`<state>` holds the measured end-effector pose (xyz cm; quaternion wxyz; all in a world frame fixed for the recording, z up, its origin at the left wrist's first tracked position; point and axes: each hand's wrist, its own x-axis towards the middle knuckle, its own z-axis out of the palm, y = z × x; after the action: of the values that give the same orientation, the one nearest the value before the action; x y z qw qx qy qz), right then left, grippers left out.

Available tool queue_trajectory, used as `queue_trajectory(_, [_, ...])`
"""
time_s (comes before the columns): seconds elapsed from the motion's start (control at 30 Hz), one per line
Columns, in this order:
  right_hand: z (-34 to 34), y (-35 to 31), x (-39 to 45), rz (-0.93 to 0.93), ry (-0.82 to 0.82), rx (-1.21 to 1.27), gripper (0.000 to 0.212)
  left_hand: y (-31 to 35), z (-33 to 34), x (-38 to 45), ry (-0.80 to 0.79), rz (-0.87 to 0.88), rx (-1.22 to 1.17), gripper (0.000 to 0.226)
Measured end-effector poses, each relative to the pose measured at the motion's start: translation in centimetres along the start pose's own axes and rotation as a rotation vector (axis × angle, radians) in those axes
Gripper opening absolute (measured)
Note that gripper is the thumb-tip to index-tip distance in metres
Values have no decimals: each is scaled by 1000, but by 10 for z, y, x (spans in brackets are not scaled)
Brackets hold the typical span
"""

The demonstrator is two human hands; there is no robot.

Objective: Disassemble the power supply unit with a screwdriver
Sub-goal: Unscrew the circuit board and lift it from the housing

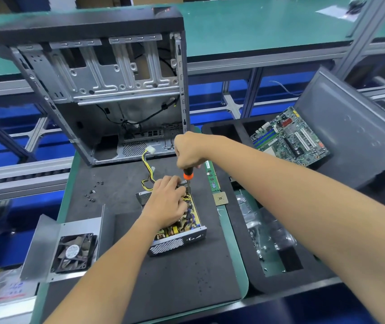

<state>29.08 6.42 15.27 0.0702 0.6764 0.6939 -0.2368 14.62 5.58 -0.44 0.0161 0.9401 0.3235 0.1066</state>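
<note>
The power supply unit [178, 239] lies open on the dark mat, its circuit board and coils showing above a perforated front wall. My left hand [167, 204] rests on top of the board with fingers bent, covering its far half. My right hand [188, 150] grips the black-and-orange handle of a screwdriver [188, 176], which stands upright with its shaft going down into the far right corner of the unit. Yellow and black cables [148, 169] run from the unit to a white plug. The unit's removed cover with its fan [72, 252] lies at the left.
An empty computer case [98, 90] stands at the back of the mat. Several loose screws [92, 191] lie at the left. A memory stick [211, 176] and a processor chip [220, 198] lie at the right. A motherboard [289, 136] sits in the foam tray.
</note>
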Motion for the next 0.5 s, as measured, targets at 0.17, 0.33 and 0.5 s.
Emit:
queue_trajectory(0.17, [3, 3, -1, -21, -112, -18, 7, 0, 0, -1, -4, -2, -12, 30])
queue_trajectory(0.33, [5, -8, -2, -54, -159, -106, 20, 2, -2, -1, -13, -13, -11, 32])
queue_trajectory(0.5, [7, -7, -2, 59, -66, -73, 22, 2, -3, -1, -14, -13, 19, 30])
